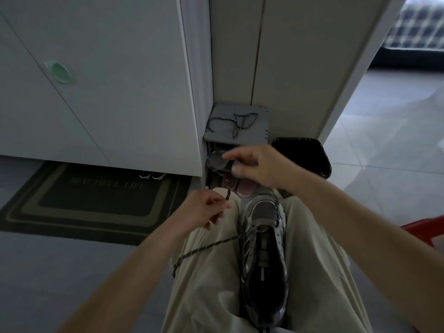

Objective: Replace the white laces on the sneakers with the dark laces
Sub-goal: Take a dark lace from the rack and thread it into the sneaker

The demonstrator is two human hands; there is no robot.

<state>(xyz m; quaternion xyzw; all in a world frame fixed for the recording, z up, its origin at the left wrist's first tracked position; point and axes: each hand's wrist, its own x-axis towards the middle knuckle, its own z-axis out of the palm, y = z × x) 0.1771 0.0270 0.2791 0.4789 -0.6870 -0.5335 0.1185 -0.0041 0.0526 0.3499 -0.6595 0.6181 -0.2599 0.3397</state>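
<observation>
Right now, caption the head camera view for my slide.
Left hand pinches the dark lace threaded through a grey sneaker between the thighs; a spare lace lies on the grey rack.

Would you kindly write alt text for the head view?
A seated person's left hand pinches a dark lace threaded through a grey sneaker between their legs; the right hand hovers beyond it. A second lace lies on a rack.
</observation>
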